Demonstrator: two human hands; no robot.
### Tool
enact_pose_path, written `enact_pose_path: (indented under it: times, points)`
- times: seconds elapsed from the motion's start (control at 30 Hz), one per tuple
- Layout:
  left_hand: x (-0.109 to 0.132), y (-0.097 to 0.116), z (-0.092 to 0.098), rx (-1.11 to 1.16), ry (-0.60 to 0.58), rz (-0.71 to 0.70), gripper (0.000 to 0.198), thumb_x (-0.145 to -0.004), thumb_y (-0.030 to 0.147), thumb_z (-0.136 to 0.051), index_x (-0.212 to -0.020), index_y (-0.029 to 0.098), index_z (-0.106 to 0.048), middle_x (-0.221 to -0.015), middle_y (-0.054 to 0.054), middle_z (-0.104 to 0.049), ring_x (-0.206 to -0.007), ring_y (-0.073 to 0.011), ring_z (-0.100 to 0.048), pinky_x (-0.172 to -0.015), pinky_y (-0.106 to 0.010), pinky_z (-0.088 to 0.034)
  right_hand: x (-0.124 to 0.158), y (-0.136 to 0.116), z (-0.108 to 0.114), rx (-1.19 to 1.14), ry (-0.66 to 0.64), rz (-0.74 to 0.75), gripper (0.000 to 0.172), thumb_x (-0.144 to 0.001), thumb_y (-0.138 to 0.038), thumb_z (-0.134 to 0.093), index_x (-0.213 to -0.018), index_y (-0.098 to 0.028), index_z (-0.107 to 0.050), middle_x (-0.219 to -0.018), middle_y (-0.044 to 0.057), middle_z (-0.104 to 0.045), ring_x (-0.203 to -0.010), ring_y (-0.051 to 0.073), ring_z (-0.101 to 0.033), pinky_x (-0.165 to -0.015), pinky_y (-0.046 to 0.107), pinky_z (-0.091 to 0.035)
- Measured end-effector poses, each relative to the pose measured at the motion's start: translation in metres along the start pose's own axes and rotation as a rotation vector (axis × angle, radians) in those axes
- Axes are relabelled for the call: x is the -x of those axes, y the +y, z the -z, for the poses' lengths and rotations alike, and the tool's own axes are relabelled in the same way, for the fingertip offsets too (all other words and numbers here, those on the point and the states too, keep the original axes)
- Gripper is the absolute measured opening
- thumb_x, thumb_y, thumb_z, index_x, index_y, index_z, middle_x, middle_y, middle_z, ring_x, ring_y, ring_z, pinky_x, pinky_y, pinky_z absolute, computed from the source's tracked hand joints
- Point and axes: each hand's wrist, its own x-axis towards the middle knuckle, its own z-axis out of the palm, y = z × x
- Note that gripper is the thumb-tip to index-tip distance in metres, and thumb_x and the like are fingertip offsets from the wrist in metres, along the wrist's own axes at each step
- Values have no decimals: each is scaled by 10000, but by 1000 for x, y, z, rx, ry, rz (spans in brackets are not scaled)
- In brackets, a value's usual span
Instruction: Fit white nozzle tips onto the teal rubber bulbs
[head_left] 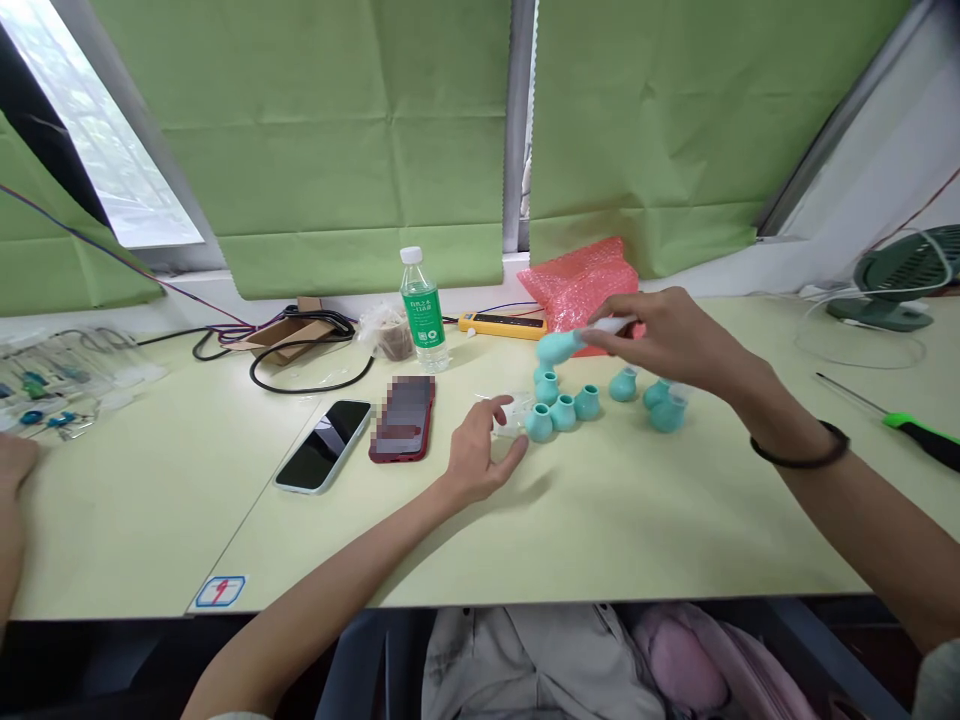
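Observation:
My right hand [649,335] is raised over the back of the group, its fingers closed on the whitish tip of a turquoise bulb [557,348]. That bulb is tilted on its side, pointing left. Below it, several small turquoise bulbs [562,412] stand on the table, open necks upward. Farther right, a turquoise bulb [667,412] has a clear or whitish piece at its top. My left hand [484,450] is open beside the leftmost bulbs, thumb and fingers apart. Some clear plastic pieces [514,412] lie just beyond its fingers, partly hidden by them.
Left of my left hand lie two phones, one red-cased [405,420] and one pale-cased [324,447]. Behind are a water bottle [425,315], a yellow power strip [502,326] and a pink bubble-wrap bag [581,285]. A screwdriver [900,424] lies right. Another person's hand [15,465] rests far left.

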Motion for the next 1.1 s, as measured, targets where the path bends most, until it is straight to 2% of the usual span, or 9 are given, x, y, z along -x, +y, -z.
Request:
enact_pose_path:
  times: [0.1, 0.2, 0.4, 0.57, 0.67, 0.73, 0.87, 0.97, 1.1]
  points:
    - [1, 3, 4, 218, 78, 0, 429, -733, 347, -413, -1103, 154, -312, -939, -83, -477, -828, -161, -450, -704, -267, -358, 26, -35, 5, -277, -163, 183, 257, -712, -418, -468, -774, -194, -580, -649, 18, -576, -565, 129, -509, -512, 236, -359]
    - [1, 8, 3, 399, -100, -21, 311, -753, 361, -371, -953, 139, -459, -860, -63, -514, -779, -148, -467, -680, -250, -362, 40, -48, -18, -476, -279, 207, 214, -719, -369, -484, -752, -187, -593, -567, -2, -554, -495, 95, -481, -452, 208, -338]
    - [-3, 13, -3, 775, -566, 276, 234, -663, 341, -511, -615, 113, -487, -478, 19, -461, -434, -68, -397, -457, -202, -309, 37, -34, -76, -984, -426, -82, 304, -697, -413, -502, -703, -124, -598, -412, -23, -472, -338, 50, -359, -347, 194, -256]
    - [-5, 6, 0, 1084, -681, 371, 171, -612, 253, -547, -574, 113, -456, -430, 15, -458, -380, -67, -392, -420, -215, -269, 25, -33, -86, -1346, -508, -263, 315, -699, -415, -486, -695, -115, -580, -300, -72, -351, -262, 31, -231, -305, 188, -166]
    - [-3, 1, -1, 1210, -761, 370, 134, -581, 209, -544, -568, 107, -459, -418, 3, -463, -381, -77, -405, -422, -223, -273, 9, -33, -81, -1457, -434, -297, 344, -751, -431, -365, -671, -152, -552, -288, -105, -199, -255, 36, -133, -303, 195, -167]
    - [-3, -1, -3, 1283, -758, 395, 110, -595, 206, -512, -608, 107, -466, -412, 1, -464, -368, -78, -396, -412, -220, -267, -3, -30, -78, -1330, -350, -239, 345, -749, -437, -363, -699, -158, -560, -306, -98, -219, -269, 43, -155, -321, 200, -184]
    - [-6, -3, -5, 1411, -699, 487, 177, -676, 265, -381, -786, 138, -436, -418, 7, -473, -323, -97, -377, -365, -214, -234, -24, -25, -85, -631, -201, 20, 300, -680, -422, -490, -678, -149, -613, -428, -19, -462, -401, 74, -376, -410, 212, -244]
    - [-9, -4, -7, 1444, -650, 555, 193, -727, 334, -331, -771, 162, -406, -458, 1, -492, -337, -113, -412, -366, -216, -249, -35, -23, -101, -205, -245, 189, 247, -680, -379, -502, -691, -173, -637, -645, 39, -597, -598, 134, -493, -485, 222, -277]
    - [-11, -7, -9, 1428, -553, 619, 271, -746, 364, -314, -712, 130, -445, -519, -43, -522, -439, -121, -471, -448, -236, -325, -46, -20, -117, -31, -313, 298, 207, -701, -307, -481, -728, -174, -637, -723, 55, -616, -669, 154, -508, -498, 221, -274]
